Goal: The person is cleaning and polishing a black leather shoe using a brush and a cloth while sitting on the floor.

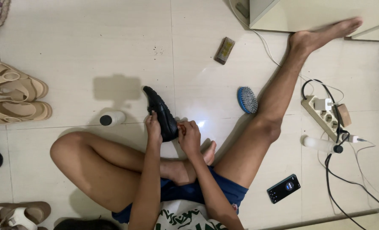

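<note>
Pale glossy floor tiles [70,51] fill the view, and the person is seated on them with one knee bent to the left and the other leg stretched toward a pale cabinet [317,12] at the upper right. A black shoe [160,113] is held above the floor in front of the body, toe pointing up and away. The left hand [153,127] is closed round the shoe's left side, fingers wrapped onto it, so that grip is shut on the shoe. The right hand [189,135] is pressed against the shoe's heel end from the right, fingers curled; whether something small is pinched in that grip cannot be told. Just left of the shoe, a white bottle with a dark cap [112,118] lies on the tiles. A blue-backed brush [247,100] rests bristles-up to the right, near the outstretched leg, and a small dark flat tin [224,50] lies farther up. Beige sandals [15,98] are set at the left edge. A power strip [323,113] with cables, another white bottle [321,145] and a black phone [283,188] are seen at the right.
</note>
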